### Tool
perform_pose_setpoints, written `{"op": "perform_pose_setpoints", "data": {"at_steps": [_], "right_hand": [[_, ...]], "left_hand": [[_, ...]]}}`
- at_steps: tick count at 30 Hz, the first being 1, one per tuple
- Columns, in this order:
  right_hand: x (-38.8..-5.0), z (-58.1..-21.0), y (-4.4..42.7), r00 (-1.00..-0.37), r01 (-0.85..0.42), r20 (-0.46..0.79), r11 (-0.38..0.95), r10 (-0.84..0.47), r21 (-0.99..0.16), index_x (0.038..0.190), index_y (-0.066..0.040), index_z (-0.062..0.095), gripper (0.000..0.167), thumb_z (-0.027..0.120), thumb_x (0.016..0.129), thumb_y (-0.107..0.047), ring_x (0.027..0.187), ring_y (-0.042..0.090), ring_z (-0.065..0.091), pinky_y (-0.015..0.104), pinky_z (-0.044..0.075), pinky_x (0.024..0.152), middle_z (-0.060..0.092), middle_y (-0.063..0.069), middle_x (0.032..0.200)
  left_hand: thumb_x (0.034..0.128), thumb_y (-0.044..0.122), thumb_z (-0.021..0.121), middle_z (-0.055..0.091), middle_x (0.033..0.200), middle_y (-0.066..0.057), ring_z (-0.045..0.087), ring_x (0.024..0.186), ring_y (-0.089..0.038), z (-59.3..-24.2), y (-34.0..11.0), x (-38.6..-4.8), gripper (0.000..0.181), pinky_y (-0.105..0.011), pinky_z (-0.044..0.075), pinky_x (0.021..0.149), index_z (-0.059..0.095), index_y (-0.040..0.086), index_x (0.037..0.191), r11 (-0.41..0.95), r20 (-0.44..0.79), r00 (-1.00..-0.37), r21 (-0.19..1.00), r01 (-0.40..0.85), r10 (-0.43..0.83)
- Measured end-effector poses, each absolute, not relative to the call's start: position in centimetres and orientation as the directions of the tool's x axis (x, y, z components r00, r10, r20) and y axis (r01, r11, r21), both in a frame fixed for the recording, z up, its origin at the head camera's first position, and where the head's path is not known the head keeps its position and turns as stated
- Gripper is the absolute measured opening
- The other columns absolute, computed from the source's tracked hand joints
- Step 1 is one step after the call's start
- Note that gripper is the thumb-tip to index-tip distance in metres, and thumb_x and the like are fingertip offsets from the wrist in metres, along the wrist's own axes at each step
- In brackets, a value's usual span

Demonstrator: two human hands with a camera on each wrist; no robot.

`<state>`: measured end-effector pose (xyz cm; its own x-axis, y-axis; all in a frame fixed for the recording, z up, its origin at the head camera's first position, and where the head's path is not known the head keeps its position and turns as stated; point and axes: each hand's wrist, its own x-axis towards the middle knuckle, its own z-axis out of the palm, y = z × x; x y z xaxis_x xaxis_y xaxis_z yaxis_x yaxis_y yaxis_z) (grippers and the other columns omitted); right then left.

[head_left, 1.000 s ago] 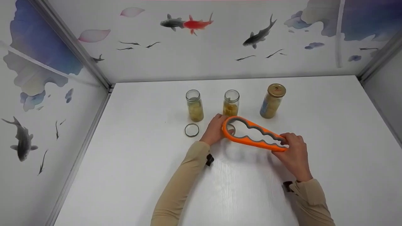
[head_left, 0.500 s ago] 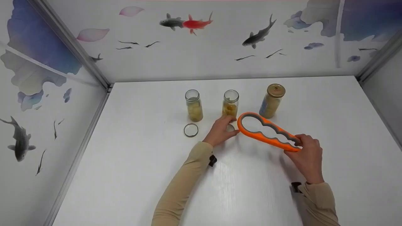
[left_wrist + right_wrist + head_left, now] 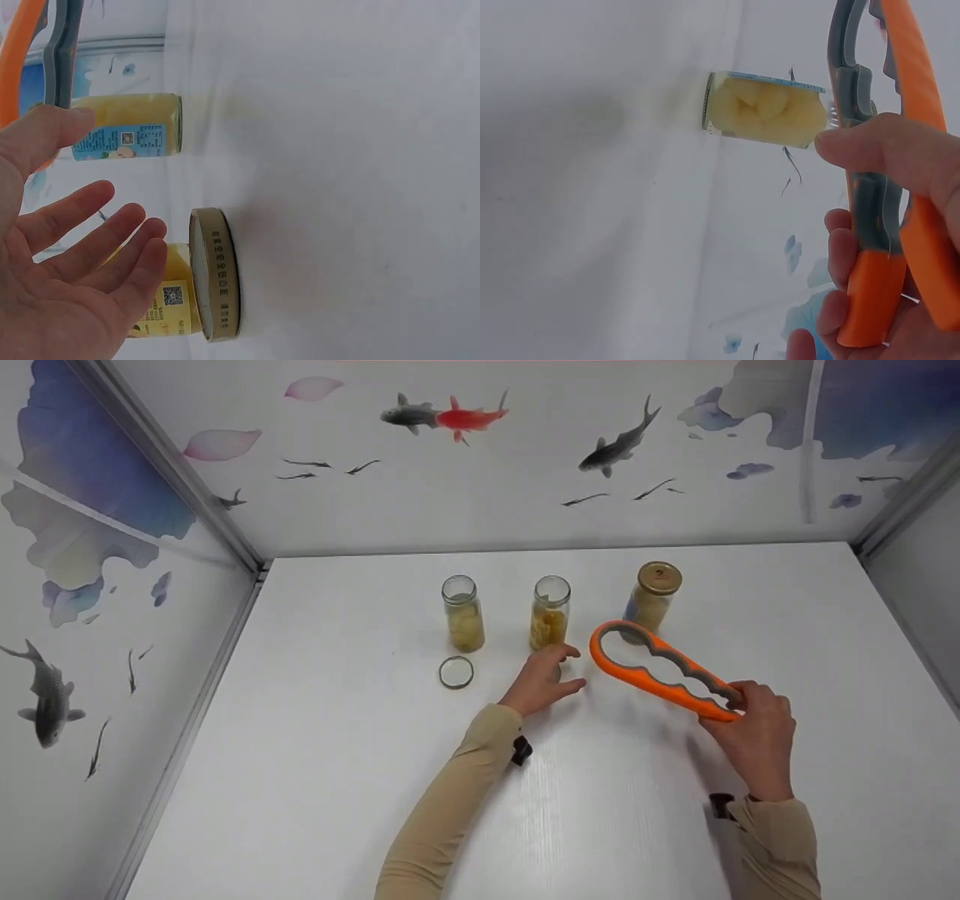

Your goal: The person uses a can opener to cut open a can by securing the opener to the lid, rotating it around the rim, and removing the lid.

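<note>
My right hand (image 3: 757, 735) grips the narrow handle end of an orange and grey jar opener (image 3: 679, 697), holding it above the table. Its round end hangs just in front of the capped jar (image 3: 651, 601) with a gold lid and blue label. The left hand (image 3: 540, 682) is held with fingers and thumb spread, nothing between them. Beside it, a gold jar lid (image 3: 216, 274) stands at the foot of the uncapped middle jar (image 3: 550, 619), which holds yellow-orange fruit. In the head view this lid is mostly hidden behind the left hand.
Another uncapped jar (image 3: 466, 626) with pale fruit stands to the left, and a loose lid (image 3: 456, 673) lies in front of it. White walls with painted fish enclose the white table (image 3: 315, 735) at the back and sides.
My right hand has carried the jar opener rightward toward the capped jar. The left hand has let go of the opener's round end, spread its fingers and shifted slightly right.
</note>
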<state>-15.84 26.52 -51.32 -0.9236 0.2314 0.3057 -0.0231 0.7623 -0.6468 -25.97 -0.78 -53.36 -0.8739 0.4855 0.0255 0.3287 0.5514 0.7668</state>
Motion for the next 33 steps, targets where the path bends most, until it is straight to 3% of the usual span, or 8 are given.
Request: {"op": "perform_pose_setpoints", "data": {"at_steps": [6,14,22,33], "right_hand": [[-15.8,-50.9,27.0,-0.913,0.008,0.302,0.754,0.273,-0.657,0.104,0.014,0.059,0.035,0.073,0.073,0.005,0.087,0.039,0.044,0.046,0.031,0.074,0.058,0.029,0.092],[-15.6,-50.2,28.1,-0.873,-0.054,0.397,0.755,0.281,-0.653,0.100,0.016,0.059,0.032,0.071,0.072,0.010,0.080,0.037,0.046,0.042,0.029,0.072,0.059,0.031,0.088],[-15.2,-49.3,29.2,-0.853,0.006,0.385,0.746,0.351,-0.666,0.102,0.016,0.059,0.034,0.073,0.074,0.007,0.084,0.037,0.046,0.038,0.027,0.071,0.059,0.032,0.091],[-14.7,-48.6,30.0,-0.837,0.113,0.323,0.716,0.443,-0.689,0.107,0.017,0.057,0.037,0.071,0.078,-0.001,0.084,0.030,0.040,0.037,0.027,0.069,0.059,0.031,0.095]], "left_hand": [[0.0905,0.021,0.070,0.056,0.131,-0.008,0.051,0.120,-0.021,-54.0,0.6,-26.2,0.046,-0.028,0.039,0.100,0.054,0.005,0.131,0.561,-0.017,-0.899,0.786,0.259,0.438],[0.0887,0.019,0.072,0.055,0.134,-0.009,0.053,0.119,-0.021,-54.4,2.5,-27.0,0.050,-0.024,0.041,0.097,0.053,0.004,0.133,0.515,-0.041,-0.917,0.837,0.184,0.396],[0.0875,0.014,0.073,0.053,0.136,-0.009,0.053,0.121,-0.024,-54.3,3.4,-27.9,0.052,-0.025,0.042,0.098,0.052,0.003,0.134,0.415,-0.045,-0.948,0.905,0.095,0.316],[0.0839,0.008,0.076,0.046,0.143,-0.014,0.048,0.127,-0.028,-54.1,5.4,-29.5,0.066,-0.025,0.040,0.100,0.043,0.002,0.141,0.310,0.003,-0.967,0.947,0.085,0.257]]}}
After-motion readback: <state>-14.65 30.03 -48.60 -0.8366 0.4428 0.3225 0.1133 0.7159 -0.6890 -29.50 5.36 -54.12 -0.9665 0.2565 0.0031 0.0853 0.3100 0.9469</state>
